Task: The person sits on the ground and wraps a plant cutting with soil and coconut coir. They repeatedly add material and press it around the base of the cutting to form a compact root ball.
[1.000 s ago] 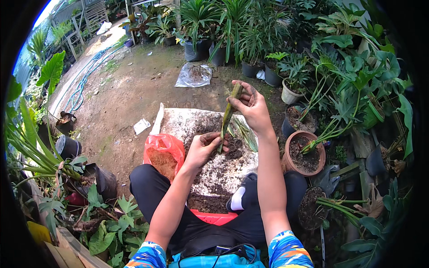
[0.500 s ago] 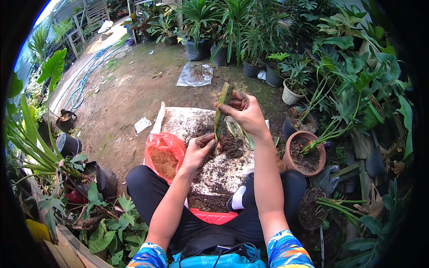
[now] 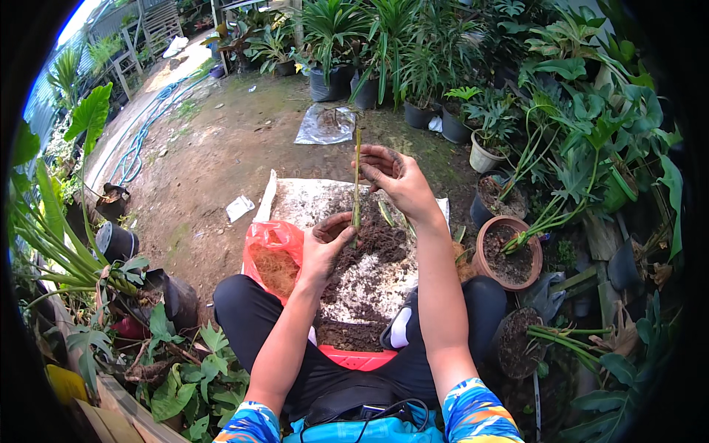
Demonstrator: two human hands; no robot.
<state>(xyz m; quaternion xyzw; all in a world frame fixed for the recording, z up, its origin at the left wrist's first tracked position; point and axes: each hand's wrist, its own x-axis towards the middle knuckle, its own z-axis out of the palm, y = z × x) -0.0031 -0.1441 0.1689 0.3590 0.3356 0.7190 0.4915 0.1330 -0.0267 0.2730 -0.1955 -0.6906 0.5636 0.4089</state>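
A long, narrow yellow-green leaf piece (image 3: 357, 181) stands upright, seen almost edge-on. My left hand (image 3: 329, 244) grips its lower end with fingers curled. Higher up, my right hand (image 3: 391, 184) pinches it between thumb and fingers, both hands dirty with soil. Beneath them a white sack (image 3: 295, 196) is spread on the ground with a heap of dark soil (image 3: 373, 262) and green leaf pieces (image 3: 387, 215) on it. A red plastic bag (image 3: 258, 251) of brown fibre lies left of my left hand. Between my legs is a red plastic object (image 3: 347, 359) with soil.
Potted plants crowd the right side and back, including a terracotta pot (image 3: 538, 258). A clear plastic sheet (image 3: 321, 125) lies ahead on the dirt ground (image 3: 192, 192), a blue hose (image 3: 136, 148) runs at left, and leafy plants (image 3: 170, 399) and wooden boards (image 3: 125, 417) border the lower left.
The leaf piece has shifted left and turned from broad and slanted to upright and edge-on. My right hand has moved left with it, and both hands still grip it.
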